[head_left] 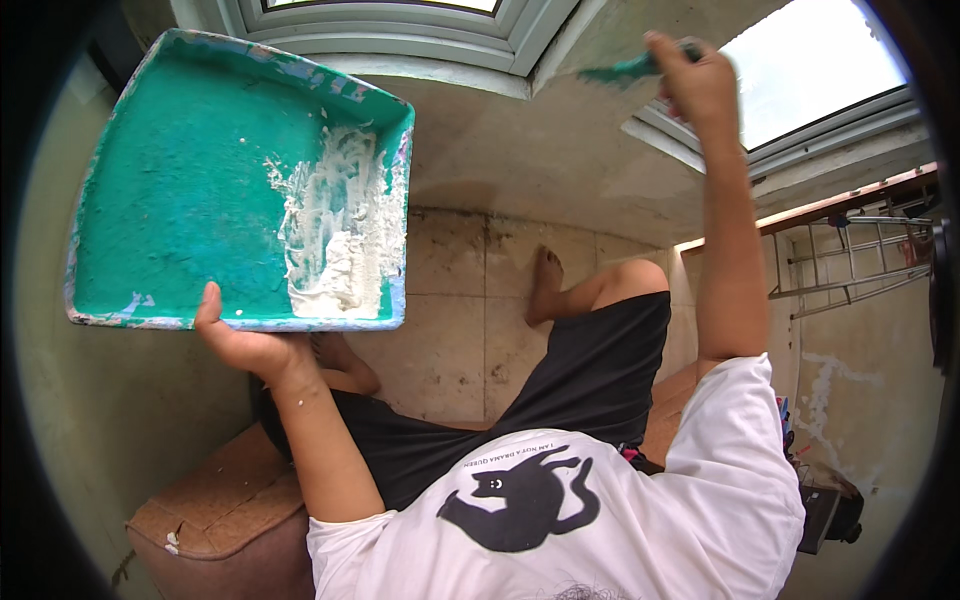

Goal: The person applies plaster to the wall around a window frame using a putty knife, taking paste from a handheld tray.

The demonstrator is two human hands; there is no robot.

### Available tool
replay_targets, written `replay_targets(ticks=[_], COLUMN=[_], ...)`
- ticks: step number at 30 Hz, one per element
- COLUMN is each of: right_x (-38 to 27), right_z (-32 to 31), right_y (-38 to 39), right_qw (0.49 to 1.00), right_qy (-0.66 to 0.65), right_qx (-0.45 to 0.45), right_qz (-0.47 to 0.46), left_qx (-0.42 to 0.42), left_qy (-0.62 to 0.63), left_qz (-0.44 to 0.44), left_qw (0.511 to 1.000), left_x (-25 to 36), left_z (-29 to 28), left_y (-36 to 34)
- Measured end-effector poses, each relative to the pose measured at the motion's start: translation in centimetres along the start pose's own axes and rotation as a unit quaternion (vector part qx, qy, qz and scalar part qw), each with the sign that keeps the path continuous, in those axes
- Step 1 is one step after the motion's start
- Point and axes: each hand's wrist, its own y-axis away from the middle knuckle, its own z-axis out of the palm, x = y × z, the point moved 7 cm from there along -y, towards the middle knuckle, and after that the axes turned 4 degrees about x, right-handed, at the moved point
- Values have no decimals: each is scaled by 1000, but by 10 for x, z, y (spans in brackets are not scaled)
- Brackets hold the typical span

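My left hand [243,340] grips the near edge of a green square tray [180,180], thumb hooked over the rim and the fingers hidden underneath, so the tray stands tipped up in front of me. Just beyond my thumb, along the tray's right side, lies a smeared heap of white plaster [340,235], with thin streaks dragging left across the green face. My right hand [697,82] is raised high and well apart from the tray, clenched around the handle of a green trowel [625,70], whose blade points left from my fist and lies against the grey sloping wall [560,150] beside a window frame [400,40]. To the right of that hand is a bright window pane [810,75]. Below both hands I see my black shorts [590,370] and a bare foot [545,285] on the stained tiled floor [450,330], and under my left forearm a brown cushioned seat [220,500]. Far off to the right of my right arm stands a metal ladder [850,260].
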Motion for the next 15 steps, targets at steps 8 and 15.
replay_targets(ticks=[8, 15], right_x=[40, -3], right_z=[56, -22], right_y=[18, 11], right_qw=[998, 997], right_qy=[-54, -54], right_qx=[-3, 41], right_qz=[12, 35], left_qx=[-5, -10], left_qy=[-7, -7], left_qz=[7, 15], left_qw=[1000, 1000], left_x=[0, 2], left_z=[8, 4], left_y=[3, 1])
